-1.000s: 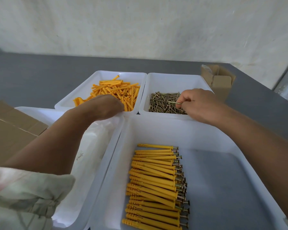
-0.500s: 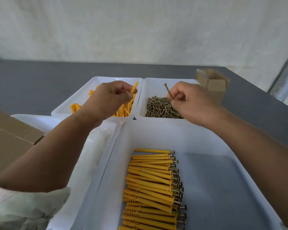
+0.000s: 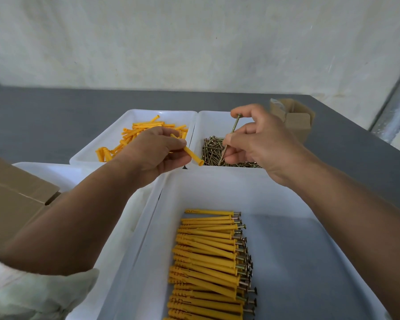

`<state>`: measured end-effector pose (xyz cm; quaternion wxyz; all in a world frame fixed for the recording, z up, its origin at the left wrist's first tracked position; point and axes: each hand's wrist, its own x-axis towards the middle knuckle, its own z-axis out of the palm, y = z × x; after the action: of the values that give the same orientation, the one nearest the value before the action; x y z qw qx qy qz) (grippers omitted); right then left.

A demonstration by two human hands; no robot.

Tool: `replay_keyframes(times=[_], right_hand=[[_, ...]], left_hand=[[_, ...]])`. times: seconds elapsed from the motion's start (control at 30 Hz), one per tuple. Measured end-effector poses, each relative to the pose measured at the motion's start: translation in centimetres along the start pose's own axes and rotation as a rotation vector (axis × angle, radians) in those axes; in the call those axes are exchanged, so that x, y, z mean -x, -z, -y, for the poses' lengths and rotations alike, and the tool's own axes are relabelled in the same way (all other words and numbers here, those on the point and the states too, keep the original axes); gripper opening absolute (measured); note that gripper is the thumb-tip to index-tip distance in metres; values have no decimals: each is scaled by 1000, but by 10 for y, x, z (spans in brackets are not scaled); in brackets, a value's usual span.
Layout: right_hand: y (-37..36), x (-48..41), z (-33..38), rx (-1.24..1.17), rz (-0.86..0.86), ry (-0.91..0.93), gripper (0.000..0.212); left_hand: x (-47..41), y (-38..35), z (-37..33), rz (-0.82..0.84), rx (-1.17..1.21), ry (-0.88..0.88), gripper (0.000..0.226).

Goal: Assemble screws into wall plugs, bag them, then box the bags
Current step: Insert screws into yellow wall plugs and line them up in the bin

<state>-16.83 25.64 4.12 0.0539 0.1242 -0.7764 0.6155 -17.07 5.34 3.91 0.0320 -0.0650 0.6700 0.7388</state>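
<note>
left hand (image 3: 155,153) pinching wall plug (image 3: 189,153), now tilted toward screw (image 3: 230,137) pinched by right hand (image 3: 261,144); hands closer.

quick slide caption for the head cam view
Left hand holds an orange wall plug, right hand a screw, finished assemblies lined up in the near tray.

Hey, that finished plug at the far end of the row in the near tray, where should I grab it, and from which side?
Probably by its screw end. The finished plug lies flat, left to right, neighbours close along its near side. Its screw head sticks out right, over bare floor of the near tray, so pinch there, coming from above right.
</note>
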Motion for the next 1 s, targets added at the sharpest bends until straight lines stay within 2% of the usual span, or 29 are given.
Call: replay_keyframes(times=[0.1, 0.2, 0.33, 0.7, 0.93, 1.0], right_hand=[[-2, 1, 1, -38, -43, -4, 31], [-3, 0, 0, -59, -82, 1, 26], [-5, -1, -2, -54, -100, 1, 25], [-3, -4, 1, -97, -221, 19, 18], [-5, -7, -1, -137, -221, -28, 3], [-5, -7, -1, -150, -214, -35, 6]], left_hand=[[-1, -1, 1, -21, 60, 27, 19], [-1, -1, 1, -20, 66, 48, 4], [-1, -2, 1, -24, 94, 56, 13], [-1, -4, 0, -48, 188, 87, 6], [-2, -3, -1, -84, 248, 98, 6], [-3, -2, -2, -91, 277, 101, 7]])
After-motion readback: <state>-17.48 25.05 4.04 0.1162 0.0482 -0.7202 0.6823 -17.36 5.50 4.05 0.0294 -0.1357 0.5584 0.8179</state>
